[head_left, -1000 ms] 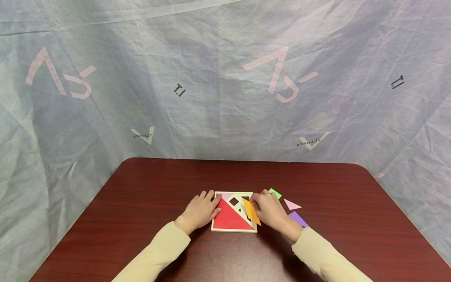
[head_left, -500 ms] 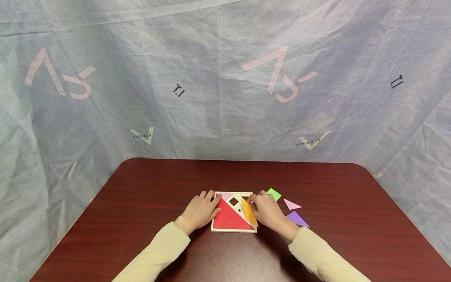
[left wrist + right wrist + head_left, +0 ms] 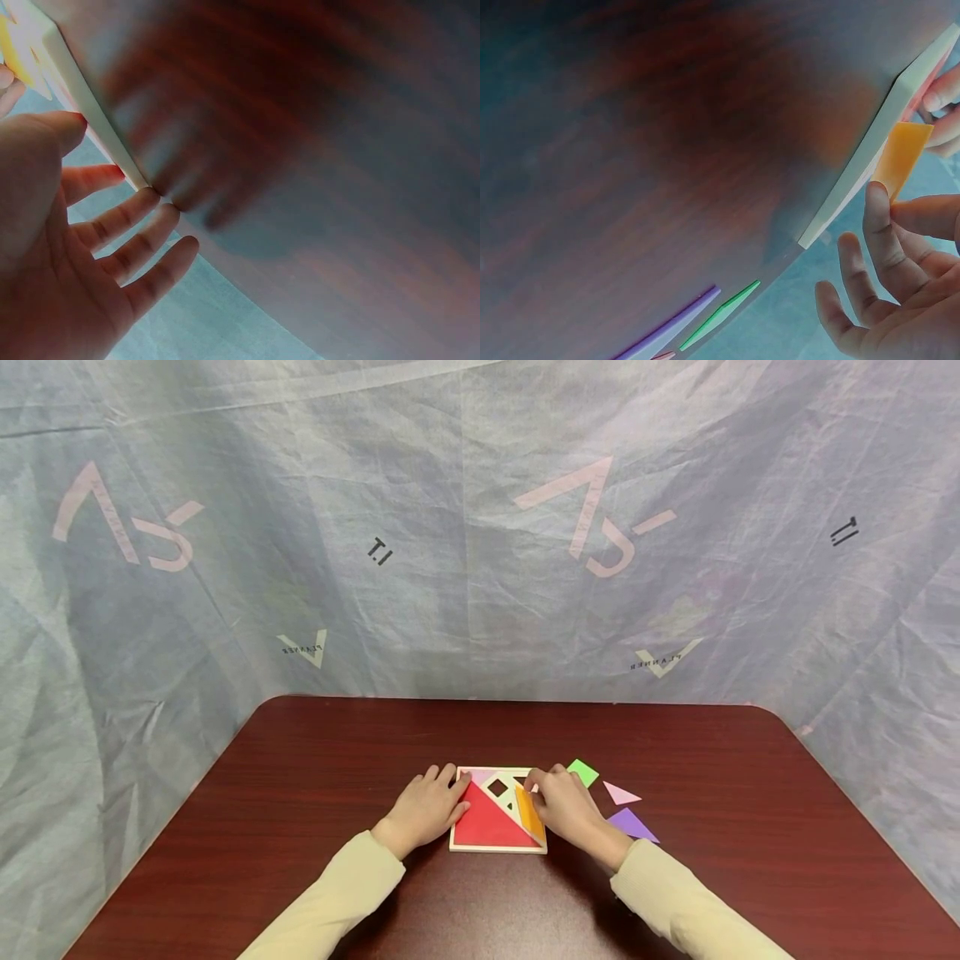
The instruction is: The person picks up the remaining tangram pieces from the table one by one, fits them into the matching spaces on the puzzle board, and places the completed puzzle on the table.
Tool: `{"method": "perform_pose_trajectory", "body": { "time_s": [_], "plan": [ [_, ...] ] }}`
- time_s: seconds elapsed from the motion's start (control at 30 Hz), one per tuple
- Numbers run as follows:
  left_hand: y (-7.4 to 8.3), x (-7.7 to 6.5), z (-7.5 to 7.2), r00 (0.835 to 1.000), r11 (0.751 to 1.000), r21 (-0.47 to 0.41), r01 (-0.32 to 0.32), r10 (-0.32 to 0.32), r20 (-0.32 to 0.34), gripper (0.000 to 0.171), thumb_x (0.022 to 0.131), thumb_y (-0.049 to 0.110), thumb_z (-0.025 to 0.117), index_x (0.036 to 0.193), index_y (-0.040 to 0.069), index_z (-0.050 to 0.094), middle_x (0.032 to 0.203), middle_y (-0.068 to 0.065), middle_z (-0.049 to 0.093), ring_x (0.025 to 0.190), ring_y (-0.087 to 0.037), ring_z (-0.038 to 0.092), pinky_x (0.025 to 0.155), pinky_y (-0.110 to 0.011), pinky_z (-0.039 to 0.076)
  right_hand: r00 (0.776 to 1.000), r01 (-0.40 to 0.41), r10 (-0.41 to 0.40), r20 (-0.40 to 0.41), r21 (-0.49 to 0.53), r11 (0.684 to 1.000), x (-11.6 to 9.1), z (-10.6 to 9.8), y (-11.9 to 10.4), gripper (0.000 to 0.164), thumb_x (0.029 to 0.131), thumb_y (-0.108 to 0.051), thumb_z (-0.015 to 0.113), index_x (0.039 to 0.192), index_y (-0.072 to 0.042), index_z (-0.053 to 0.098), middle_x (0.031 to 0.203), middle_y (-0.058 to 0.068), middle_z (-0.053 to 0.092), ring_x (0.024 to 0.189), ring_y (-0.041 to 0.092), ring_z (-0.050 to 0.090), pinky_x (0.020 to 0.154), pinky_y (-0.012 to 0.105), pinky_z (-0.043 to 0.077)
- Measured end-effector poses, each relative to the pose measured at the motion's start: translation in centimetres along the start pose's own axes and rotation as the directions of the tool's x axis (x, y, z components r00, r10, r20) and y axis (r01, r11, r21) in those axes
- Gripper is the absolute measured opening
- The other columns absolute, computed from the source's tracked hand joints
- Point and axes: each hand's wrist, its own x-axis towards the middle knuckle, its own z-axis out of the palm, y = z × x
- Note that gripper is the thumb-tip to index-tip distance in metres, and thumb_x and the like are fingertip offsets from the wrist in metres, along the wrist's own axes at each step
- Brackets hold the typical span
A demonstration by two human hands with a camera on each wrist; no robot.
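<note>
A pale square tangram board [image 3: 498, 850] lies on the table, with a large red triangle [image 3: 491, 822] set in its lower left and a lilac piece [image 3: 480, 775] at the top. My left hand [image 3: 425, 810] rests at the board's left side, fingers spread, thumb and fingertips on its edge and surface. With thumb and index finger, my right hand [image 3: 567, 802] pinches an orange parallelogram piece [image 3: 904, 157] over the board's right side. The right wrist view shows that piece tilted up from the board. Dark openings show in the board's upper right; my right fingers cover part of that corner.
Right of the board lie a green piece [image 3: 583, 772], a pink triangle [image 3: 622, 793] and a purple triangle [image 3: 633, 825]. The dark red table [image 3: 360, 735] has rounded far corners, and a grey printed cloth [image 3: 465, 568] hangs behind it.
My right hand has shifted slightly left, bringing the orange piece from beyond the board's right edge to within it and lower. The left hand has stayed put.
</note>
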Motion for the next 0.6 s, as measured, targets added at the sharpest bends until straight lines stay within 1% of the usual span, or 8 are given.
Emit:
{"method": "perform_pose_trajectory", "body": {
  "time_s": [0.1, 0.27, 0.37, 0.47, 0.5, 0.53, 0.6],
  "plan": [
    [-0.01, 0.01, 0.0, 1.0, 1.0, 0.003, -0.002, 0.002, 0.001, 0.042, 0.091, 0.04, 0.05, 0.125, 0.016, 0.056, 0.112, -0.009, 0.052, 0.094, -0.025, 0.051, 0.074, -0.037, 0.048, 1.0, -0.006, 0.006, 0.023, -0.011, 1.0, 0.03, 0.09, -0.02, 0.012, 0.07, 0.0, 0.066, 0.076, -0.011, 0.067, 0.057, -0.006, 0.056, 0.069, 0.018, 0.054, 0.057, 0.029, 0.039],
    [-0.03, 0.05, 0.07, 1.0, 1.0, 0.004, 0.0, 0.0, 0.002, 0.043, 0.091, 0.04, 0.05, 0.126, 0.016, 0.055, 0.112, -0.009, 0.052, 0.094, -0.024, 0.051, 0.074, -0.036, 0.048, 0.998, -0.029, 0.029, 0.057, -0.014, 0.999, 0.04, 0.09, -0.14, 0.013, 0.071, 0.002, 0.064, 0.075, -0.011, 0.067, 0.06, -0.005, 0.06, 0.073, 0.021, 0.054, 0.067, 0.038, 0.041],
    [-0.05, 0.1, 0.15, 1.0, 1.0, 0.009, -0.001, 0.001, 0.001, 0.043, 0.091, 0.04, 0.05, 0.126, 0.016, 0.055, 0.112, -0.009, 0.052, 0.093, -0.024, 0.051, 0.074, -0.036, 0.048, 0.997, -0.039, 0.039, 0.061, -0.001, 0.999, 0.01, 0.07, -0.15, 0.013, 0.072, 0.002, 0.064, 0.075, -0.01, 0.068, 0.063, -0.004, 0.062, 0.075, 0.023, 0.054, 0.069, 0.042, 0.041],
    [-0.08, 0.13, 0.22, 1.0, 1.0, 0.014, 0.0, 0.0, 0.004, 0.043, 0.091, 0.041, 0.05, 0.126, 0.016, 0.055, 0.111, -0.009, 0.052, 0.093, -0.024, 0.051, 0.074, -0.036, 0.048, 0.999, -0.024, 0.023, 0.038, 0.015, 1.0, -0.1, -0.12, -0.23, 0.012, 0.071, 0.002, 0.063, 0.074, -0.009, 0.068, 0.063, -0.002, 0.063, 0.074, 0.024, 0.054, 0.067, 0.041, 0.04],
    [-0.09, 0.14, 0.26, 1.0, 1.0, 0.014, 0.001, -0.001, 0.005, 0.043, 0.091, 0.041, 0.05, 0.126, 0.016, 0.055, 0.112, -0.009, 0.052, 0.094, -0.024, 0.051, 0.074, -0.036, 0.048, 1.0, -0.013, 0.012, 0.029, 0.017, 1.0, -0.15, -0.18, -0.22, 0.012, 0.07, 0.002, 0.063, 0.073, -0.008, 0.068, 0.063, -0.002, 0.063, 0.073, 0.024, 0.054, 0.066, 0.04, 0.04],
    [-0.1, 0.14, 0.28, 1.0, 1.0, 0.015, 0.001, -0.002, 0.007, 0.043, 0.091, 0.041, 0.05, 0.126, 0.016, 0.055, 0.112, -0.009, 0.051, 0.094, -0.024, 0.051, 0.075, -0.036, 0.048, 1.0, 0.015, -0.015, 0.006, 0.011, 1.0, -0.21, 0.05, 0.03, 0.011, 0.071, 0.0, 0.063, 0.074, -0.009, 0.068, 0.062, -0.002, 0.063, 0.072, 0.024, 0.053, 0.064, 0.037, 0.039],
    [-0.1, 0.15, 0.33, 1.0, 1.0, 0.014, 0.003, -0.003, 0.01, 0.043, 0.091, 0.041, 0.049, 0.126, 0.016, 0.055, 0.112, -0.009, 0.051, 0.094, -0.024, 0.05, 0.075, -0.036, 0.048, 0.999, 0.035, -0.035, -0.009, 0.008, 0.999, -0.28, -0.08, 0.02, 0.009, 0.071, 0.0, 0.063, 0.073, -0.008, 0.067, 0.061, -0.002, 0.061, 0.07, 0.023, 0.052, 0.06, 0.035, 0.038]
  ]
}}
